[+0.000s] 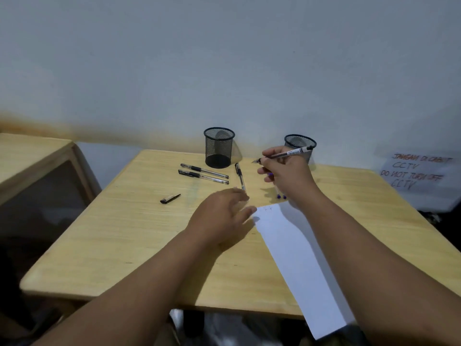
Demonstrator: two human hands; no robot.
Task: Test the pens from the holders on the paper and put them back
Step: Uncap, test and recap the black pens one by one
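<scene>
**Head view: uncapped pen held aloft above the desk**

Our right hand [284, 168], right of centre, pinches an uncapped pen [287, 154] in curled fingers, tip pointing left, in front of the right mesh holder [300, 143]. Our left hand [222, 216], fingers spread and blurred, hovers at the top corner of the paper [299, 258]. Three capped pens [203, 174] lie near the left mesh holder [219, 147] at upper centre; a loose cap [170, 198] rests on the wooden table [112, 233].

Uncapped pen [287, 154] above mesh holder [300, 143]
</scene>
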